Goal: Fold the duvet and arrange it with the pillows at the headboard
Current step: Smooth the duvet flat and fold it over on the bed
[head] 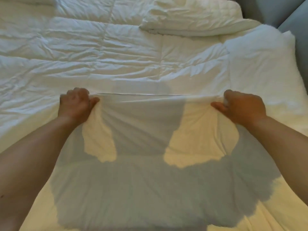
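Observation:
A white quilted duvet covers most of the bed, wrinkled, with its near part lifted toward me. My left hand grips the duvet's near edge at centre left. My right hand grips the same edge at centre right, so the edge is stretched taut between them. Two white pillows lie at the upper right: a flat creased pillow at the top and a plump pillow below it, by the bed's right side.
A grey upholstered headboard shows at the far upper right. The white sheet is exposed under the plump pillow. My shadow falls across the lifted duvet in front of me.

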